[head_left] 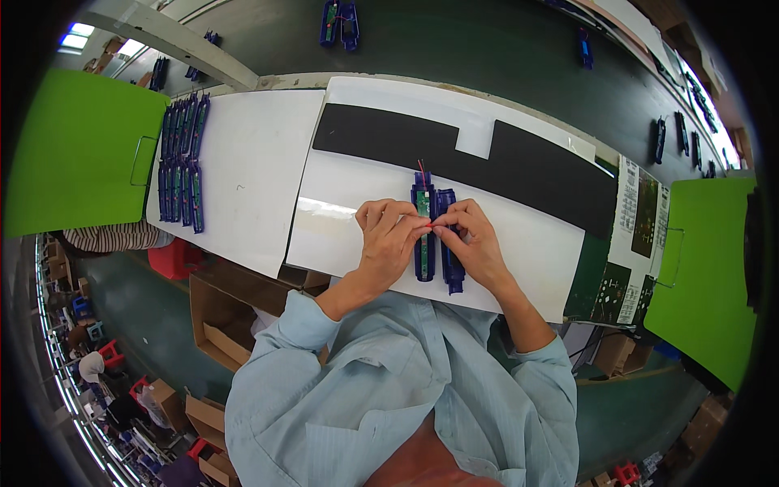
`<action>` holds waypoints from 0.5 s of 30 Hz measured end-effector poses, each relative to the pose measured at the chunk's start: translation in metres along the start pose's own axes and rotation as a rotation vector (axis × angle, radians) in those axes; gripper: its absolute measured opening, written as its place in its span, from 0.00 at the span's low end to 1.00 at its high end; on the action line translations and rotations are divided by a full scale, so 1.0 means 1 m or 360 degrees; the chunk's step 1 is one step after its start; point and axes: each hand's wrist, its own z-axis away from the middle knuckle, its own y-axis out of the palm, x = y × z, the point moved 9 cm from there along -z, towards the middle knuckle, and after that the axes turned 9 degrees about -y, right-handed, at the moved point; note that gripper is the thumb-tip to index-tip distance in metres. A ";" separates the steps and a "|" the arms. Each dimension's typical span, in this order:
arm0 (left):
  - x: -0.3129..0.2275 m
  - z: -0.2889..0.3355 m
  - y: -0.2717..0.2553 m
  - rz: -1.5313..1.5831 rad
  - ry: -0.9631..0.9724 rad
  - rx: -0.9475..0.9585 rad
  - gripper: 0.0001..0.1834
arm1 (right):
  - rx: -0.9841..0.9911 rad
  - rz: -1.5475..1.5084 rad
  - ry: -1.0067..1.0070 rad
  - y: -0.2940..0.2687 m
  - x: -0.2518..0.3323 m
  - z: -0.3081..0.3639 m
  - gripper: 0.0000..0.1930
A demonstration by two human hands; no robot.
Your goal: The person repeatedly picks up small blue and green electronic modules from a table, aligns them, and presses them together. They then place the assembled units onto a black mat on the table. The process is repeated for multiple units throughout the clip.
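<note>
A long blue plastic housing half (pixel 424 272) lies lengthwise on the white work surface in front of me, with a narrow green circuit board (pixel 423 253) inside it. Thin red wires (pixel 421 166) stick out at its far end. Close on its right is a second blue housing half (pixel 454 277), slightly tilted. Above the gap between the halves, my left hand (pixel 386 242) and my right hand (pixel 477 245) meet fingertip to fingertip, both pinched on a small piece of red wire (pixel 430 226). The fingers hide most of that wire.
Rows of blue housings with green boards (pixel 182 158) lie on white sheeting at the left. A black mat (pixel 389 134) borders the far side. Beyond runs a dark green belt (pixel 454 45) carrying more blue housings. Green panels (pixel 81 154) stand at both sides; a cardboard box (pixel 215 316) sits below left.
</note>
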 end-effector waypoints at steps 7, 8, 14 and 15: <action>-0.001 0.007 0.003 -0.0035 -0.0046 -0.0030 0.08 | -0.0096 -0.0090 -0.0011 0.003 -0.006 0.004 0.05; 0.001 0.007 0.004 -0.0026 -0.0066 -0.0025 0.07 | -0.0099 -0.0049 -0.0050 0.002 -0.003 0.004 0.05; 0.004 0.005 0.008 0.0041 -0.0213 0.0036 0.06 | -0.0184 0.0071 -0.0222 0.003 -0.001 0.005 0.06; 0.005 0.006 0.009 0.0075 -0.0256 0.0055 0.06 | -0.0205 0.0043 -0.0217 0.003 -0.003 0.006 0.07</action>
